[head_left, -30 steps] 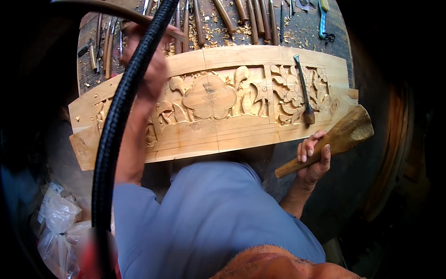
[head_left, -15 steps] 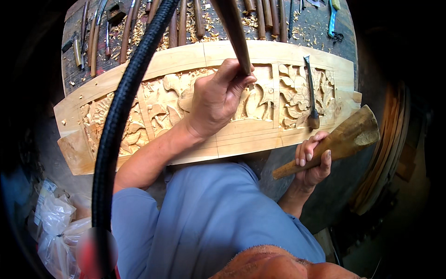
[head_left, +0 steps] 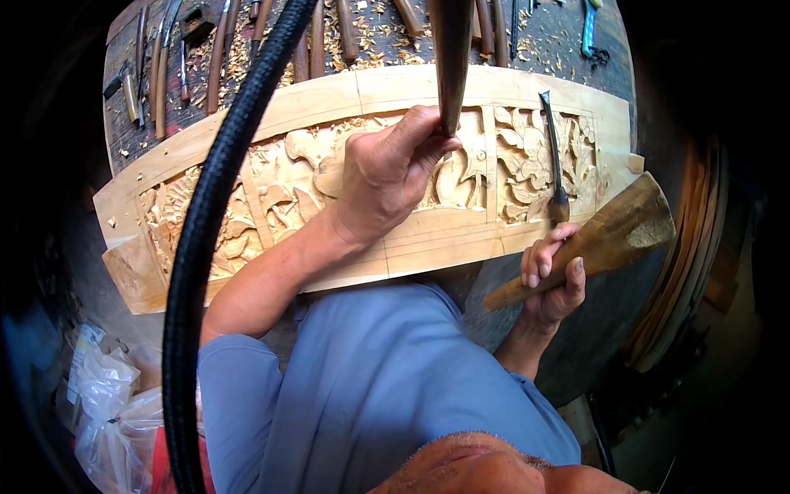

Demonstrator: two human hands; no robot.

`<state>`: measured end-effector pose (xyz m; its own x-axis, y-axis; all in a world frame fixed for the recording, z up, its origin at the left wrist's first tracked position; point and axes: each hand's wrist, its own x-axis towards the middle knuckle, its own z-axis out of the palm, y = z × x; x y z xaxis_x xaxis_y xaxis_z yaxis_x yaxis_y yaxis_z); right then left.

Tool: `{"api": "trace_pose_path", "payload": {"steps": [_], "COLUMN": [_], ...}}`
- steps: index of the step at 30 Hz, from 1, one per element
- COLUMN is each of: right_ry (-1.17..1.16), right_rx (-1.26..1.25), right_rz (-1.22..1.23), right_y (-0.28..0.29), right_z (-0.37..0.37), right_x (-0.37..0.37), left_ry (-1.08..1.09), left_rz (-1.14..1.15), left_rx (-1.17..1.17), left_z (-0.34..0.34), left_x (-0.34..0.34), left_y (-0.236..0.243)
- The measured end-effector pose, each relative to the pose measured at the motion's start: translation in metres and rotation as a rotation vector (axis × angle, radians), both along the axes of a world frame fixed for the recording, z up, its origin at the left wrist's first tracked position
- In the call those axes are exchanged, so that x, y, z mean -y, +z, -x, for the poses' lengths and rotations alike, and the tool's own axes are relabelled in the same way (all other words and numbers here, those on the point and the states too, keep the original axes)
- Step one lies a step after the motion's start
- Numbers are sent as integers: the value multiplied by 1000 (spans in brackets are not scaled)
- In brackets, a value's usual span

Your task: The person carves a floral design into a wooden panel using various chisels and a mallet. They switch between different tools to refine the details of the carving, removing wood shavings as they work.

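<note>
A long pale wooden panel (head_left: 444, 239) with carved leaves and flowers lies across the bench. Over its middle section, my left hand (head_left: 383, 181) is closed around a chisel (head_left: 453, 70) whose wooden handle rises toward the top of the view. The chisel's lower end is hidden behind my fingers. My right hand (head_left: 553, 272), off the panel's near edge at the right, grips a wooden mallet (head_left: 621, 222) by its narrow end, its thick head pointing up to the right. Another chisel (head_left: 554, 156), with a dark shaft, rests on the right carved section near that hand.
Several wooden-handled carving tools (head_left: 220, 58) lie among shavings on the dark bench (head_left: 395, 45) behind the panel. A blue-handled brush (head_left: 589, 31) is at the far right. A black braided cable (head_left: 216, 189) crosses the left side. Plastic bags (head_left: 111, 403) stand lower left; curved boards (head_left: 683, 263) lean at right.
The chisel handle in my left hand has swung to the right and stands more upright. My right hand and the mallet have barely shifted.
</note>
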<state>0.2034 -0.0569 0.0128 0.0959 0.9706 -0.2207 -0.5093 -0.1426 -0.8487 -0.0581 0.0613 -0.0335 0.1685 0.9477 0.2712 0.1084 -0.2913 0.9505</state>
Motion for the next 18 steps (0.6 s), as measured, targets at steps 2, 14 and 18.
{"api": "trace_pose_path", "payload": {"steps": [2, 14, 18], "right_ry": [-2, -7, -39], "right_rx": [13, 11, 127], "right_rz": [2, 28, 34], "right_y": [0, 3, 4], "right_z": [-1, -2, 0], "right_x": [1, 1, 1], "left_ry": [3, 17, -21], "left_rz": [6, -59, -68], "left_rx": [-10, -34, -78], "left_z": [-1, -3, -2], "left_x": [0, -3, -4], "left_y": [0, 0, 6]}}
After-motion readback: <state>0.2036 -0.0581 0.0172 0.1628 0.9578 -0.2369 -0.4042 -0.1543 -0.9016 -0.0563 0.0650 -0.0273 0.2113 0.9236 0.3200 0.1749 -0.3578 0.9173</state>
